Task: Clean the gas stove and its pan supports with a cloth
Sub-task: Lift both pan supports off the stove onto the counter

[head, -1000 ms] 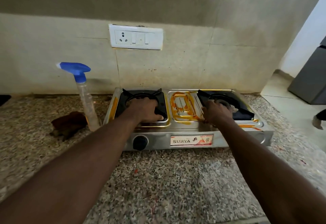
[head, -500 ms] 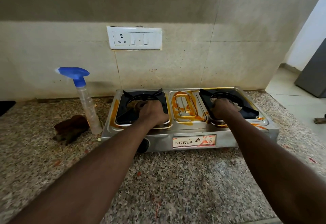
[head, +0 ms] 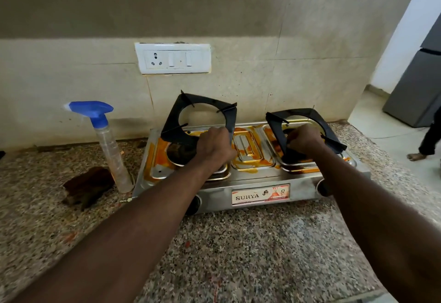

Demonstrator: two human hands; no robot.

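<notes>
Both pan supports are off their seats, tilted up over the gas stove (head: 253,184).

Left hand (head: 216,149): clenched on the near right corner of the left pan support (head: 202,120). That frame stands steeply, almost on edge, with its far side toward the wall and its open ring facing the camera. Its bulk lies up and to the left of the grip.

Right hand (head: 304,139): clenched on the near edge of the right pan support (head: 300,121). This frame is tilted less, far edge raised, and extends away and to the right of the grip.

Stove top beneath is smeared orange around both burner wells and the middle tray.

Cloth (head: 88,185), dark brown, lies on the table to the left, just beside the spray bottle (head: 108,145). The left hand is nearer to it.

Judgement: each support should clear outward on its own side, since the frames nearly meet over the middle tray.
</notes>
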